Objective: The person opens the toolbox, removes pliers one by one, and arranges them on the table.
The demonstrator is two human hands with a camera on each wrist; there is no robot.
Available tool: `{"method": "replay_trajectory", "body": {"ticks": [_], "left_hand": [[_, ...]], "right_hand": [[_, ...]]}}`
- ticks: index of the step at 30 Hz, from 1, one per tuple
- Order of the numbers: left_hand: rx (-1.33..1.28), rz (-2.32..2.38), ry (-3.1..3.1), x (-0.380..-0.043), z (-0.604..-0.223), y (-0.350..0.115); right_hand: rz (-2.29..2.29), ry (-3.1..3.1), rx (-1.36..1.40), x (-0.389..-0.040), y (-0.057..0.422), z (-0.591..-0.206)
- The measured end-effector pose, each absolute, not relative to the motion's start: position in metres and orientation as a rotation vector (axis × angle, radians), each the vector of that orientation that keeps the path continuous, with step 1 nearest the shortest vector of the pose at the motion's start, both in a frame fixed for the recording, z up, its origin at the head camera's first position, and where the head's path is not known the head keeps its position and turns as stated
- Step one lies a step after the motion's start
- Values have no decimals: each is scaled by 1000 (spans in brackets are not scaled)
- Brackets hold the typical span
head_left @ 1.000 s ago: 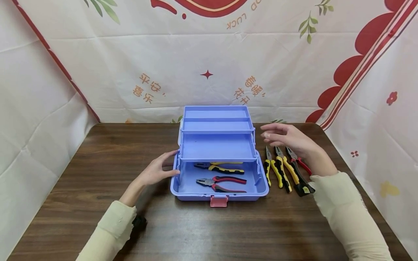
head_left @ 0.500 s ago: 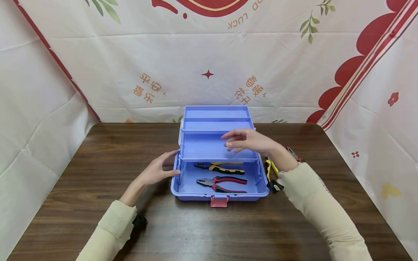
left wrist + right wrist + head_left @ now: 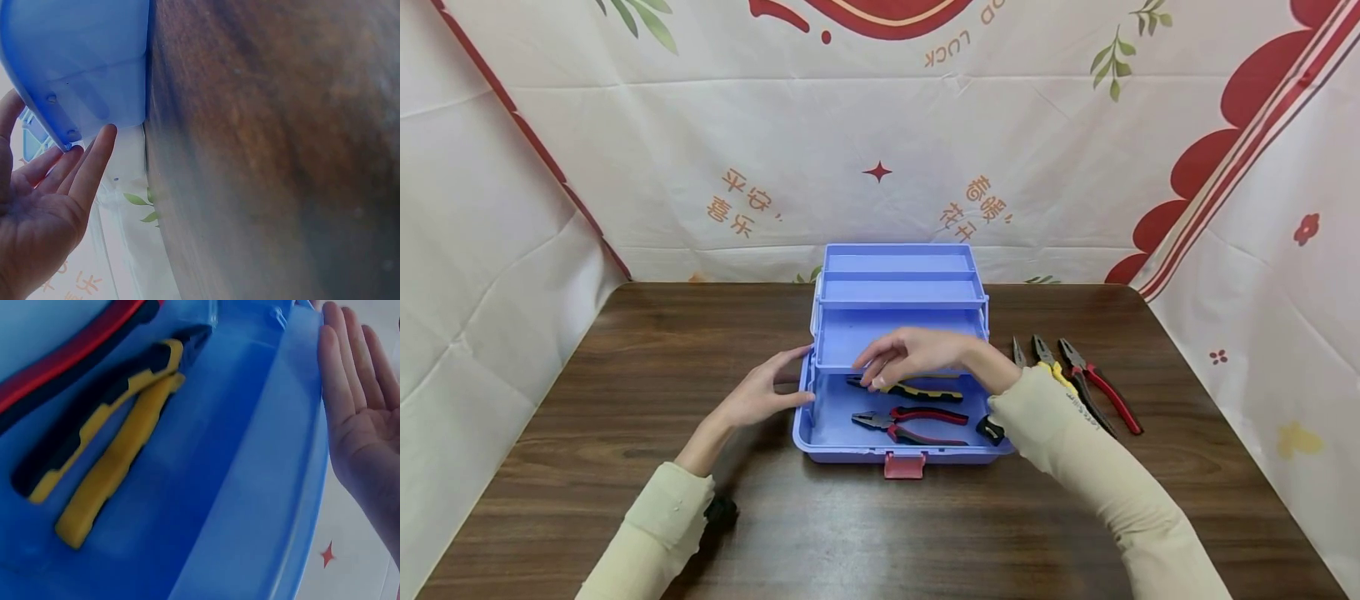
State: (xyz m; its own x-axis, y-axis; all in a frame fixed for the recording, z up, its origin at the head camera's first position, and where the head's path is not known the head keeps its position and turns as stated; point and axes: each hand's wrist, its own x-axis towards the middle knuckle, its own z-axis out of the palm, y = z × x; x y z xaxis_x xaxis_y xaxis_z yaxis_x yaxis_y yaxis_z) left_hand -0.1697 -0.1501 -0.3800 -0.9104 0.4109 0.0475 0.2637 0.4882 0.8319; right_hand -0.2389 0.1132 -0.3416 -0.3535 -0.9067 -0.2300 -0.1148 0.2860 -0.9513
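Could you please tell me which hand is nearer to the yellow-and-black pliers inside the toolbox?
The right hand is nearer, above the yellow-and-black pliers and partly hiding them. The left hand is at the left wall of the blue toolbox.

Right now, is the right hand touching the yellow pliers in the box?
Apart. The right wrist view shows blue box surface between the right hand and the yellow pliers.
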Motion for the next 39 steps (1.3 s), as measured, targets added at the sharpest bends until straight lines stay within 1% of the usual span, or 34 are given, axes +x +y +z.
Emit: {"method": "replay_trajectory", "body": {"ticks": [5,17,22,30,39], "left_hand": [[589,1383,2578,-170,-380,-150],[595,1382,2578,-170,-381,-151],[610,1387,2571,-170,-382,-151],[597,1373,2588,-170,-380,-151],[601,1358,2600,-170,-380,-150]], "right_hand": [[-1006,1651,-954,-233,101,-347],[-460,1871,-997,-225,78,-360],[-335,1976,-993,-223,80,-370],[-184,2162,-889,-217,89,-378],[-25,2255,-973,-212,84,-385]]}}
